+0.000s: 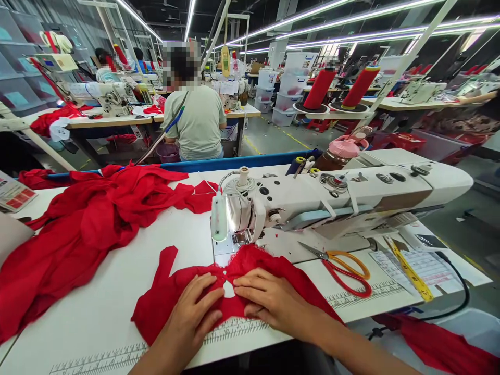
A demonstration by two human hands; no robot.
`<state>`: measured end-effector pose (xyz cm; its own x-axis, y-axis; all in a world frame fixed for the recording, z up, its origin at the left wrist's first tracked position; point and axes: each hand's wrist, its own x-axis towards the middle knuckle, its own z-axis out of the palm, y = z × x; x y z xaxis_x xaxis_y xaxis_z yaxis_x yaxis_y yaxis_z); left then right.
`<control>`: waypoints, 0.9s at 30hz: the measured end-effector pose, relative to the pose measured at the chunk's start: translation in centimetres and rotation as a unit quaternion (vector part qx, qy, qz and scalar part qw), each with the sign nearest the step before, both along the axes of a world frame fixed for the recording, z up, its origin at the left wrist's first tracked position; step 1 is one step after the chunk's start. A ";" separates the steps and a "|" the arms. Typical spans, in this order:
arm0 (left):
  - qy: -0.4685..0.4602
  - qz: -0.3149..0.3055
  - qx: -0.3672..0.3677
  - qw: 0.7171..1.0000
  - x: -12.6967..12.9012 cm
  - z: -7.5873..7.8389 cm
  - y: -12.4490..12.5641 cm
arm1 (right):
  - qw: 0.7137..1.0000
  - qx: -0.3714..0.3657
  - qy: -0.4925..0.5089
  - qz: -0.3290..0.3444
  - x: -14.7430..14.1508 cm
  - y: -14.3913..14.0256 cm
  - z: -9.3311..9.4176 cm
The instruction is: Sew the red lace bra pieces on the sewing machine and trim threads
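Centrally in the head view, a piece of bright red cloth [246, 260] lies on the white table [117, 291], just in front of the sewing machine [289, 195], its upper edge close to the lit needle area. It looks soft and matte, with a frilly, lace-like edge towards the needle. Between the hands a small gap lets the white tabletop show through, with tiny white spots above it. A narrow strip sticks up at the left, and the other end trails off to the right under the forearm.

The left hand [195, 304] and right hand [271, 299] rest on the cloth on either side of that gap, fingers slightly bent and pressing flat; whether either thumb pinches the fabric, I cannot tell.

As for writing, a printed ruler [238, 328] runs along the table's near edge, its tick marks plain but its figures too small to read. Right of the scissors [330, 259], a sheet of paper [433, 268] carries lines of illegible script beneath a yellow measuring strip [409, 269]. At far left, a card [17, 192] shows red blocks and blurred print.
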<state>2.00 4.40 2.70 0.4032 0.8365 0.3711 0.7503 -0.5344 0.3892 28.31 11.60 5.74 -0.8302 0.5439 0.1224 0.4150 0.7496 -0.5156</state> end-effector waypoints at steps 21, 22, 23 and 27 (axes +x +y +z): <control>0.134 -0.009 -0.156 0.979 -2.0 2.9 1.6 | 0.990 -0.058 -0.104 0.078 0.1 2.9 3.1; 0.136 -0.012 -0.165 0.977 -2.1 3.1 1.7 | 0.990 -0.063 -0.102 0.079 0.1 3.0 3.1; 0.139 -0.014 -0.176 0.974 -2.1 3.3 1.8 | 0.989 -0.067 -0.099 0.081 0.2 3.1 3.0; 0.153 -0.020 -0.213 0.965 -2.0 4.1 2.2 | 0.989 -0.075 -0.093 0.092 0.3 3.3 2.9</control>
<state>0.02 6.59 6.77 0.4743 0.8682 -0.1458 0.8474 -0.4054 0.3430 28.64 14.85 8.68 -0.9172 0.3822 -0.1122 0.3771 0.7424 -0.5538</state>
